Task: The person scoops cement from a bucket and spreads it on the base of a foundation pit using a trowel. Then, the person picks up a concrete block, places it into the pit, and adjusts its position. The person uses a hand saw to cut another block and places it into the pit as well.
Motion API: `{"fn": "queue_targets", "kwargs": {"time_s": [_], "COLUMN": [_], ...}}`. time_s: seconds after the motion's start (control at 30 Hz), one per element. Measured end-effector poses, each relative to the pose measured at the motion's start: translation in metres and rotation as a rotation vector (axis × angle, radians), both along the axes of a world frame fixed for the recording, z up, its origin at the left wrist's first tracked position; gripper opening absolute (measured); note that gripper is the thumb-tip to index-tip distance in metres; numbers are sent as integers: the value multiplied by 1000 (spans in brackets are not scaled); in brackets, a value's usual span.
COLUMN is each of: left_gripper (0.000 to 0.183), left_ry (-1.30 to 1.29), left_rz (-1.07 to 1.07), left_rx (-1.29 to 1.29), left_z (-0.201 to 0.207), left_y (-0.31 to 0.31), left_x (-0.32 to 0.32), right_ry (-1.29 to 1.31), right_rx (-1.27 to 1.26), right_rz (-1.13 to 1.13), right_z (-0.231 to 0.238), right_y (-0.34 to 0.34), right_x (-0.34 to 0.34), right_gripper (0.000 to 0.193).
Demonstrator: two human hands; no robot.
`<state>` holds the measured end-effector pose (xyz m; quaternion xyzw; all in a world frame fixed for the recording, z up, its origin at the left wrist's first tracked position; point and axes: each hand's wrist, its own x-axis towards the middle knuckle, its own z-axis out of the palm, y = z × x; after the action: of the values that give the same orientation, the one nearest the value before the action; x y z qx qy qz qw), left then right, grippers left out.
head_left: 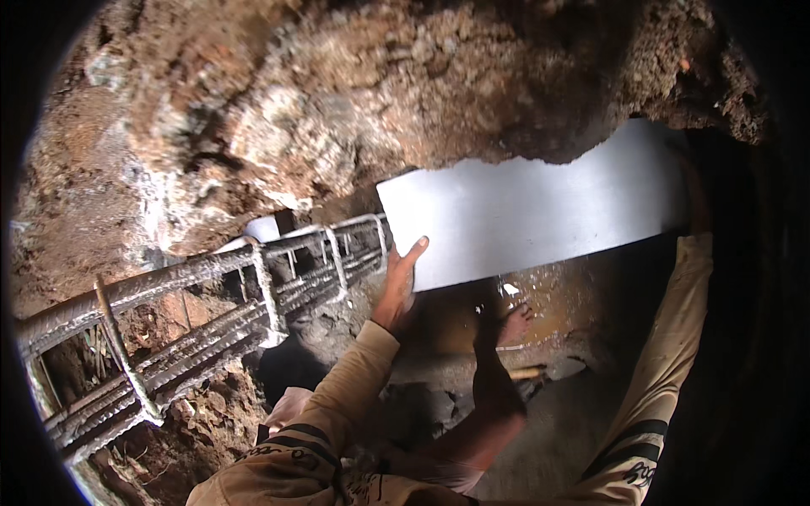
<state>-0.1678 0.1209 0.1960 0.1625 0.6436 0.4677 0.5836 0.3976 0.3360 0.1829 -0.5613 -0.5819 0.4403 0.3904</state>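
Note:
A pale, flat rectangular panel (540, 215) spans the space in front of me, tilted up to the right. My left hand (400, 282) grips its lower left end, with the thumb lying across the front face and the fingers behind it. At the opposite end my right hand (695, 190) holds the panel's right edge; deep shadow hides most of its fingers. The rough earth overhang (380, 93) covers part of the panel's upper edge.
A rusty rebar cage (253, 287) runs from the lower left up to the panel's left end. Below the panel lies muddy water (557, 308) with my bare foot (515, 325) at it. A trowel with a wooden handle (527, 372) rests nearby.

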Motion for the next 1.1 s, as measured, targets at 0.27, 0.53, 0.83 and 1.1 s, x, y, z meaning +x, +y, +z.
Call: {"fn": "queue_targets", "kwargs": {"time_s": [0.27,0.53,0.83,1.1], "left_gripper": [74,68,63,62], "left_ry": [-14,40,-143,-196], "left_rz": [17,10,18,-7], "left_rx": [-13,-14,-89,-177], "left_z": [-3,-29,-16,5], "left_y": [1,2,-1,10], "left_x": [-12,-15,-21,-9], "right_ry": [-175,-81,-621,51], "right_rx": [53,-159,138,-194], "right_rz": [-66,-15,-825,-922], "right_z": [-46,-75,-15,-65], "right_y": [5,34,-67,-137], "right_x": [-14,29,-94,-89], "right_gripper": [32,39,67,85]}}
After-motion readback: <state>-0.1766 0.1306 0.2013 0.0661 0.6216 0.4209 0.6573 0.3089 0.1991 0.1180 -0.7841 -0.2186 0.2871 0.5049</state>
